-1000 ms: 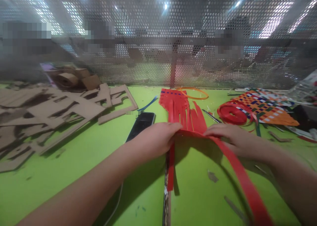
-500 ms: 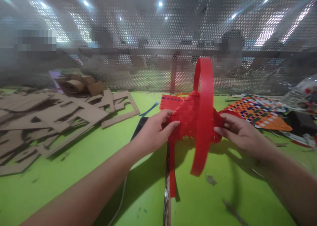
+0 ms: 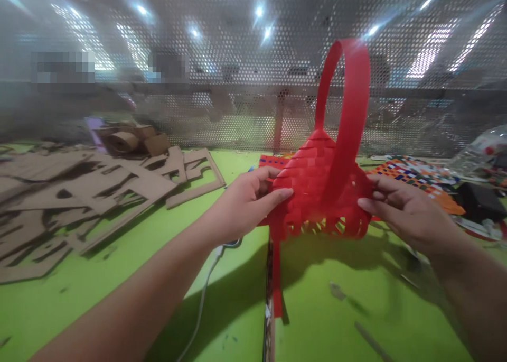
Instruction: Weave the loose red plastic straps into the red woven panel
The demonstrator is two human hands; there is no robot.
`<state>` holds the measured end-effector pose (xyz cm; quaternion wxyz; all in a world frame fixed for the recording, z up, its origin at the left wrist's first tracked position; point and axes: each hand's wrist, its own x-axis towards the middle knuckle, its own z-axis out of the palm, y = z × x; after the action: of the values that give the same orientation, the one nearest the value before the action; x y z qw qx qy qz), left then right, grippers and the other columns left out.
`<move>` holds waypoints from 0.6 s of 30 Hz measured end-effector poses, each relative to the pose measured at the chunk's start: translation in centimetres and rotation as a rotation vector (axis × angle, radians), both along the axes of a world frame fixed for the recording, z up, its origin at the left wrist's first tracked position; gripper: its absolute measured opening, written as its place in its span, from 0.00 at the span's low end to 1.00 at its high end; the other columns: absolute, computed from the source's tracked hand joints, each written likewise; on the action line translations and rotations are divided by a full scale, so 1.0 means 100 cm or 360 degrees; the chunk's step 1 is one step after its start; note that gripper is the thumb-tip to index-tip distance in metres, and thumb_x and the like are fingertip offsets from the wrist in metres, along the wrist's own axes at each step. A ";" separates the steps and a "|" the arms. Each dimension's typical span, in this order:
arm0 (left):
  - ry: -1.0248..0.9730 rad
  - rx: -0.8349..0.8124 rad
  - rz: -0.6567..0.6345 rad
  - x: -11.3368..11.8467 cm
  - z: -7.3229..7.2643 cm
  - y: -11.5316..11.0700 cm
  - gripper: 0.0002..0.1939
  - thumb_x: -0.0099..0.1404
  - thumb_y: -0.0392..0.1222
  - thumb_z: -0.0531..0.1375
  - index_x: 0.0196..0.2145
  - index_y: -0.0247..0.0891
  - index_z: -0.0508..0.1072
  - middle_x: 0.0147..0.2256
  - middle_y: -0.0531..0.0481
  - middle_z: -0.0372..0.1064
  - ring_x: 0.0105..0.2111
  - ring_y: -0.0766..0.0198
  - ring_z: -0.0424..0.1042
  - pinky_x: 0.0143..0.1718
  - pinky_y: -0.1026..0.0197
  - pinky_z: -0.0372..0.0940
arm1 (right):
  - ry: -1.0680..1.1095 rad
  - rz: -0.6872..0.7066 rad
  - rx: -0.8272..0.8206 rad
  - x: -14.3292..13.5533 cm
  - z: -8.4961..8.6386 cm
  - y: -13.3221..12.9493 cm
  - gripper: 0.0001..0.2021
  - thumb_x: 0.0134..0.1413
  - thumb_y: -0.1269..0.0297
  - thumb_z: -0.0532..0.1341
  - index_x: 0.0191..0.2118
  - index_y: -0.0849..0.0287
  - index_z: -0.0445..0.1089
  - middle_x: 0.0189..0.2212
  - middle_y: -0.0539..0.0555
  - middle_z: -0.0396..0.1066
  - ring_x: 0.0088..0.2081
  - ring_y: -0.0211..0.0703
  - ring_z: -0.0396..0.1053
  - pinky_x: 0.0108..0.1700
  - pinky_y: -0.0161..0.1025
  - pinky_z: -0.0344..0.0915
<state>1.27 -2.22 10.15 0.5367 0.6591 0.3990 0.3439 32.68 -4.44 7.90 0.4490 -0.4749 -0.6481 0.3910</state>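
A red woven piece (image 3: 307, 182) hangs a little above the green table (image 3: 233, 319), its lower edge toward me. From it a wide red strip (image 3: 356, 92) rises in a tall loop. My left hand (image 3: 253, 201) pinches the piece's left side between thumb and fingers. On the right side, my right hand (image 3: 400, 209) grips the other edge the same way. Below the left part, a narrow red strip (image 3: 277, 282) lies down toward me along a dark seam in the table.
Flat brown cardboard cut-outs (image 3: 119, 179) pile up on the left, with a cardboard roll (image 3: 123, 141) behind. A white cable (image 3: 202, 304) runs toward me. Orange woven sheets (image 3: 443, 198), a black object (image 3: 481, 199) and a clear bottle (image 3: 477, 148) are at the right. Perforated metal (image 3: 237, 108) stands behind.
Both hands have tipped and raised the red woven piece, so more of its weave and open lower edge shows. The loop now stands higher and farther right. My right hand has shifted right.
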 end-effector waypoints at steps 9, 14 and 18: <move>-0.0078 -0.0167 0.0040 0.012 0.026 0.016 0.09 0.73 0.45 0.69 0.44 0.38 0.78 0.35 0.49 0.81 0.30 0.66 0.78 0.30 0.67 0.71 | -0.0218 -0.0200 -0.0135 0.006 0.058 0.021 0.38 0.46 0.43 0.78 0.61 0.54 0.77 0.48 0.60 0.84 0.44 0.55 0.82 0.43 0.45 0.81; -0.0380 -0.0532 0.0110 0.019 0.008 0.022 0.07 0.71 0.38 0.70 0.36 0.35 0.78 0.27 0.52 0.75 0.23 0.72 0.71 0.27 0.69 0.66 | -0.0542 0.0055 -0.0183 0.005 0.059 0.041 0.32 0.56 0.43 0.73 0.62 0.54 0.78 0.38 0.57 0.84 0.35 0.51 0.81 0.37 0.46 0.79; -0.0546 -0.0683 0.0163 0.023 0.000 0.010 0.08 0.73 0.34 0.66 0.33 0.35 0.76 0.27 0.52 0.75 0.24 0.74 0.71 0.30 0.71 0.68 | -0.0664 0.0252 -0.0264 0.013 0.060 0.062 0.31 0.59 0.43 0.71 0.64 0.52 0.77 0.40 0.57 0.84 0.36 0.52 0.81 0.36 0.45 0.79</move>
<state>3.56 -1.19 10.16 0.7058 0.4414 0.3987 0.3848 33.93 1.74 13.89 0.2327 -0.5285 -0.7277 0.3702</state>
